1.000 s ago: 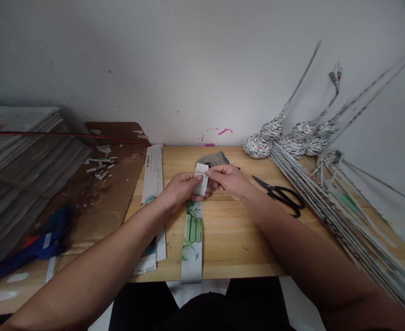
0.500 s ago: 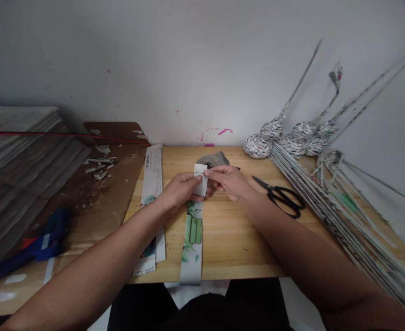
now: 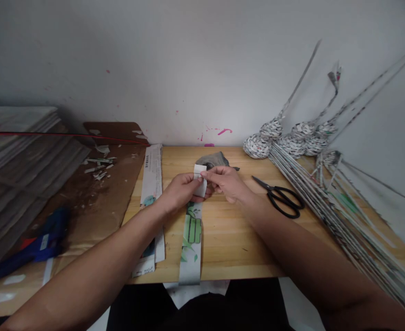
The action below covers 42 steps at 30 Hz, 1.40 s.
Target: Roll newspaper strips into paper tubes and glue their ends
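A long newspaper strip (image 3: 190, 243) with green print runs from my hands down over the table's front edge. Its far end is turned up and shows a pale, blank face with a dark line across it. My left hand (image 3: 182, 189) grips this end from the left, thumb on top and fingers beneath. From the right, my right hand (image 3: 225, 182) pinches the same end near the line with thumb and forefinger. Just behind the hands lies a crumpled grey cloth (image 3: 216, 158). Black-handled scissors (image 3: 281, 197) rest to the right, blades pointing away to the left.
More newspaper strips (image 3: 152, 174) lie on the left of the wooden table (image 3: 230, 248). A blue glue gun (image 3: 46, 241), paper scraps (image 3: 101, 168) and stacked newspapers (image 3: 23, 170) are farther left. Rolled paper sticks (image 3: 312, 202) and woven paper gourds (image 3: 257, 145) occupy the right.
My right thumb has slid slightly left along the line on the strip's end. Otherwise both hands keep their grip, and the rest stays as it was.
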Tool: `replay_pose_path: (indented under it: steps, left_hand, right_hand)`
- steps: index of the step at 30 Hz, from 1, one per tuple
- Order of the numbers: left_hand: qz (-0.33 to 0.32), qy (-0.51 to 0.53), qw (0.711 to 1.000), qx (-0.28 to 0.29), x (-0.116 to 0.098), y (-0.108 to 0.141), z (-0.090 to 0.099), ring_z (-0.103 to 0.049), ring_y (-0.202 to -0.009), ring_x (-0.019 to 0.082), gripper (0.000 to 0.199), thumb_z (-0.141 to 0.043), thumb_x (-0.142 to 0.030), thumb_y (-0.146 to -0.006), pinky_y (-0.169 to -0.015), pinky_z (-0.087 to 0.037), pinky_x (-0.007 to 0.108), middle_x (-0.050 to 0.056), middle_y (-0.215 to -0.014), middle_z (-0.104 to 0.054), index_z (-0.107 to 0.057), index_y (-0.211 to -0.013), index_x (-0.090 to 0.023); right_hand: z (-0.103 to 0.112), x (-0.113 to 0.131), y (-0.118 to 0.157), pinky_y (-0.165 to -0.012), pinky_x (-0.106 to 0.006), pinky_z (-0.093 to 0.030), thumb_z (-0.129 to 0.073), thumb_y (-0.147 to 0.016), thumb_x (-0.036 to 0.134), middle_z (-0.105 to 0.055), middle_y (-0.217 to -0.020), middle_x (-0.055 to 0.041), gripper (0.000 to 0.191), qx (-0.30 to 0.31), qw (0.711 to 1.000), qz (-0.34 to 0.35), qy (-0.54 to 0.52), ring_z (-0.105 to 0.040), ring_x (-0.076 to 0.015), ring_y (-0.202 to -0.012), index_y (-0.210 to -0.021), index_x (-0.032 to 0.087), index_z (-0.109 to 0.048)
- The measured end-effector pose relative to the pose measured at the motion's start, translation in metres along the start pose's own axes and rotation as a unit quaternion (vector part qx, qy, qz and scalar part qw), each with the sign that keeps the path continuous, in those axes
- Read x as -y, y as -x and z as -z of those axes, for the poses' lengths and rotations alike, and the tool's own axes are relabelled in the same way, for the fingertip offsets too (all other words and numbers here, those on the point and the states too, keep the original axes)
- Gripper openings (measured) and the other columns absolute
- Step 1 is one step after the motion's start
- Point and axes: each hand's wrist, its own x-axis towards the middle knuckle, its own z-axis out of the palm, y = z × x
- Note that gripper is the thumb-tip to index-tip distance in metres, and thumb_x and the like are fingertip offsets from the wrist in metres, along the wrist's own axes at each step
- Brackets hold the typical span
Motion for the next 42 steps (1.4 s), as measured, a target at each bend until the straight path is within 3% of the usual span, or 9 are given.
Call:
replay_pose_path:
  steps: [7, 14, 25, 33, 42]
  left_hand:
    - [0.001, -0.018, 1.0, 0.011, 0.003, -0.002, 0.001, -0.068, -0.075, 0.018, 0.03, -0.061, -0.041, -0.083, -0.068, -0.051, 0.03, 0.012, -0.083, -0.073, -0.069, -0.09, -0.013]
    - [0.011, -0.005, 1.0, -0.009, 0.003, -0.005, 0.005, -0.069, -0.075, 0.02, 0.03, -0.064, -0.042, -0.081, -0.068, -0.052, 0.032, 0.011, -0.084, -0.074, -0.069, -0.09, -0.013]
    - [0.021, -0.026, 0.999, 0.011, 0.004, -0.005, 0.006, -0.069, -0.078, 0.018, 0.029, -0.059, -0.04, -0.085, -0.07, -0.052, 0.03, 0.011, -0.088, -0.074, -0.07, -0.096, -0.015]
    - [0.016, -0.008, 1.0, 0.022, 0.004, -0.004, 0.005, -0.069, -0.075, 0.019, 0.034, -0.057, -0.042, -0.085, -0.067, -0.051, 0.03, 0.013, -0.085, -0.074, -0.071, -0.097, -0.014]
    - [0.017, -0.016, 0.999, 0.027, 0.004, -0.003, 0.005, -0.069, -0.077, 0.021, 0.036, -0.056, -0.045, -0.084, -0.067, -0.051, 0.031, 0.013, -0.086, -0.074, -0.072, -0.095, -0.014]
  right_hand:
    - [0.002, -0.007, -0.001, -0.037, -0.019, -0.028, -0.08, -0.063, 0.048, -0.047, -0.044, 0.0073, 0.043, 0.007, 0.997, 0.054, 0.061, -0.041, -0.0053, -0.038, -0.059, 0.018, -0.049]
    - [0.015, -0.002, -0.006, -0.041, -0.02, -0.028, -0.076, -0.069, 0.045, -0.053, -0.054, 0.0049, 0.033, 0.063, 0.991, 0.068, 0.094, -0.042, -0.006, -0.046, -0.081, 0.015, -0.069]
    - [0.013, -0.001, -0.004, -0.042, -0.021, -0.028, -0.07, -0.073, 0.042, -0.05, -0.05, 0.0049, 0.028, 0.037, 0.986, 0.081, 0.139, -0.038, -0.0058, -0.044, -0.072, 0.014, -0.068]
    - [0.015, 0.0, -0.005, -0.039, -0.019, -0.028, -0.069, -0.074, 0.042, -0.049, -0.048, 0.0044, 0.028, 0.067, 0.991, 0.041, 0.104, -0.04, -0.0059, -0.043, -0.066, 0.016, -0.064]
    - [0.016, -0.001, -0.006, -0.038, -0.018, -0.03, -0.065, -0.079, 0.039, -0.048, -0.047, 0.005, 0.028, 0.086, 0.989, 0.045, 0.115, -0.04, -0.0052, -0.04, -0.064, 0.016, -0.06]
